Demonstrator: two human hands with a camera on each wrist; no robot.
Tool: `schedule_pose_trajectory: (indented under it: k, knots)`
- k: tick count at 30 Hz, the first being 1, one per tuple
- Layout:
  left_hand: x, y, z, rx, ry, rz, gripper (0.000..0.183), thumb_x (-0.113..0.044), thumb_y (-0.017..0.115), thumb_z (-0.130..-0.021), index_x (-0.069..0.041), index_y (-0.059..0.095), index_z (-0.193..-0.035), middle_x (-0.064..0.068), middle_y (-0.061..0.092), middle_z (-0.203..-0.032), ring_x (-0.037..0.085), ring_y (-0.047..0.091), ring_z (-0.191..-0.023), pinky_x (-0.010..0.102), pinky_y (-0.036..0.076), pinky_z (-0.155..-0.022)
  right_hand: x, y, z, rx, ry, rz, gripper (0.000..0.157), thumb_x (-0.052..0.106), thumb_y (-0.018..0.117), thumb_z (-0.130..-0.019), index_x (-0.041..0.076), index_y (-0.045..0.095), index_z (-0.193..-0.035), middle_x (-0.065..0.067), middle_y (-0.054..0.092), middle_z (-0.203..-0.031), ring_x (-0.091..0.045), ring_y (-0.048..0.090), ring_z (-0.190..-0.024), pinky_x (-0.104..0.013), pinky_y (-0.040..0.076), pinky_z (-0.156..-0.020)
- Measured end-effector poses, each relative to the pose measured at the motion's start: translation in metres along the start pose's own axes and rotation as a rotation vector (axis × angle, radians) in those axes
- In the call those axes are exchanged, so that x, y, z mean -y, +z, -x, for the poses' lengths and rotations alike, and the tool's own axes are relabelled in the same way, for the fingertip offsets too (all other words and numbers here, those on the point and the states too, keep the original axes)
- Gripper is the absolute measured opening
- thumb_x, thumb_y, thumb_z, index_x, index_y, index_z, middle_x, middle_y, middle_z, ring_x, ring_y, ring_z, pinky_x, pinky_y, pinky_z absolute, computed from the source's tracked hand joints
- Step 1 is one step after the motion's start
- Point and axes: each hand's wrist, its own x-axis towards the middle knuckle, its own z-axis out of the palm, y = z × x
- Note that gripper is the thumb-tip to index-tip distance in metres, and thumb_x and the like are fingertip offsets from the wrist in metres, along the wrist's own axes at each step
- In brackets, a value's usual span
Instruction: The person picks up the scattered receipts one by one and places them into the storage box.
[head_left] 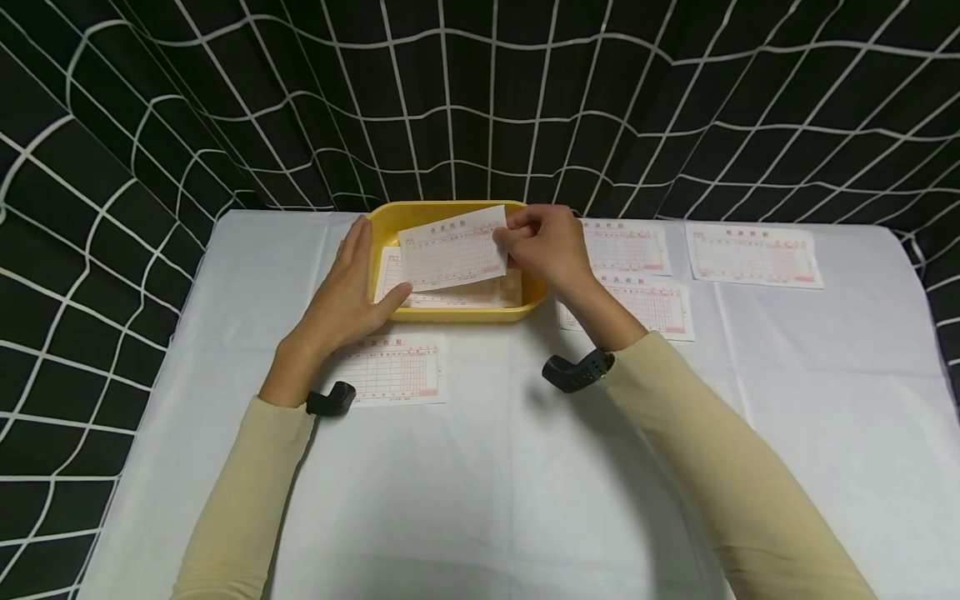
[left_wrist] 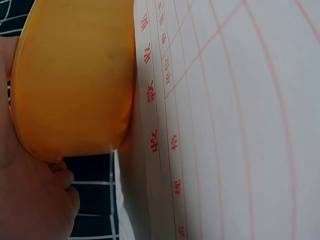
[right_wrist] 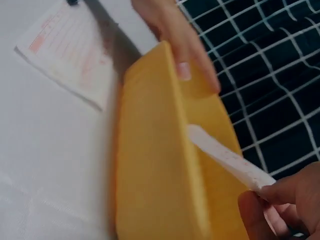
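My right hand [head_left: 547, 242] pinches the right end of a white receipt form [head_left: 453, 250] printed in red, between thumb and fingers. The form is tilted over a yellow plastic tray [head_left: 457, 315]; in the right wrist view it [right_wrist: 230, 157] is seen nearly edge-on, so its thickness is hard to tell. Beneath it, another form [head_left: 390, 271] lies in the tray, partly covered. My left hand [head_left: 341, 287] holds the tray's left end, thumb over the front rim and fingers along the left side. A further form [head_left: 405, 371] lies on the table near my left wrist.
On the white-covered table [head_left: 510, 500], two forms [head_left: 630, 250] [head_left: 652, 308] lie right of the tray, partly behind my right hand and forearm. Another form [head_left: 753, 254] is farther right. A black curtain with a white grid [head_left: 525, 100] stands behind the table's far edge.
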Motion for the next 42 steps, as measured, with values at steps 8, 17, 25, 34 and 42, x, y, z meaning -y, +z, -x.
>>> schedule_pose_trajectory:
  k: [8,17,25,34,42]
  knots:
    - [0.0,0.0,0.001,0.006,-0.024,-0.001,0.108,-0.056,0.06,-0.098,-0.012,-0.006,-0.171,0.007,-0.003,-0.181,0.031,0.009,-0.168,0.057,0.021,-0.134,0.003,0.016,-0.001,0.052,-0.042,0.108,0.02,0.017,0.075,-0.094,-0.002,0.076,-0.1,-0.012,0.069,-0.084,-0.014,0.062,-0.066,-0.019,0.047,-0.061]
    - [0.0,0.0,0.003,0.003,-0.026,0.007,0.108,-0.056,0.061,-0.097,-0.013,-0.005,-0.171,0.006,-0.004,-0.181,0.03,0.009,-0.168,0.057,0.021,-0.134,0.001,0.023,-0.005,0.049,-0.029,0.171,0.025,0.011,0.072,-0.092,-0.003,0.075,-0.112,-0.015,0.071,-0.091,-0.02,0.06,-0.079,-0.025,0.049,-0.068]
    - [0.0,0.0,0.002,-0.002,-0.018,0.009,0.107,-0.055,0.061,-0.098,-0.012,-0.005,-0.171,0.006,-0.003,-0.181,0.029,0.009,-0.168,0.056,0.021,-0.134,0.006,0.026,-0.001,0.018,-0.112,0.284,0.047,0.025,0.072,-0.097,-0.004,0.067,-0.134,-0.02,0.075,-0.108,-0.031,0.067,-0.096,-0.047,0.057,-0.09]
    - [-0.001,-0.002,-0.001,0.012,-0.023,0.007,0.108,-0.058,0.06,-0.098,-0.014,-0.006,-0.171,0.004,-0.005,-0.181,0.027,0.007,-0.169,0.055,0.021,-0.134,0.02,0.02,0.027,0.085,-0.322,0.311,0.056,0.023,0.068,-0.097,-0.003,0.058,-0.146,-0.022,0.063,-0.147,-0.037,0.062,-0.133,-0.05,0.048,-0.119]
    - [0.0,0.0,-0.001,0.013,-0.023,0.007,0.108,-0.057,0.06,-0.098,-0.012,-0.005,-0.171,0.007,-0.004,-0.181,0.03,0.007,-0.168,0.056,0.019,-0.134,0.017,0.023,0.064,0.111,-0.498,0.228,0.05,0.017,0.066,-0.096,0.001,0.062,-0.143,-0.017,0.056,-0.155,-0.035,0.052,-0.146,-0.048,0.039,-0.126]
